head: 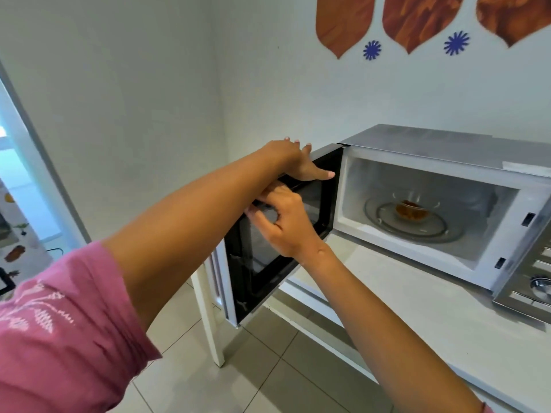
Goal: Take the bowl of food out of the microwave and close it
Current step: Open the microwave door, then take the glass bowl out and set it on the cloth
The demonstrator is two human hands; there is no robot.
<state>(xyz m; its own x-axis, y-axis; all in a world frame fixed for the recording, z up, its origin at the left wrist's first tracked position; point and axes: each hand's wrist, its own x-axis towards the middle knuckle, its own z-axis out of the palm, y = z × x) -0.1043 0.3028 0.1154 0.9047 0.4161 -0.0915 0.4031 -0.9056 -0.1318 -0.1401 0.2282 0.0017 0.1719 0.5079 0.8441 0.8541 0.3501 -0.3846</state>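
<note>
We are looking down two bare forearms reaching toward the microwave (pixel 441 186), and both hands are meeting at its door (pixel 286 234), which is standing swung wide open to the left of the oven cavity.

The left hand (pixel 301 160) is stretching out on a long, nearly straight arm, pink sleeve (pixel 59 323) bunching above the elbow. It is draping over the door's top edge: fingertips are curling over the far side, thumb lying along the near face and pointing toward the cavity, so it is clasping that top edge.

The right hand (pixel 281 222) is coming up from lower right, wrist bent back, palm turned toward the door's inner face just under the left hand. Its fingers are curling in, thumb and forefinger almost pinching, pressing at the dark mesh window; whether they are actually holding anything there, we cannot tell.

Inside the cavity, right of the door, the bowl of food (pixel 413 210) is sitting in the middle of the glass turntable (pixel 417 226), brownish-orange contents showing through the clear wall, untouched by either hand.

At the microwave's right end we are catching a sliver of control panel (pixel 533 281) with buttons and a dial, but no brand or lettering is legible.
</note>
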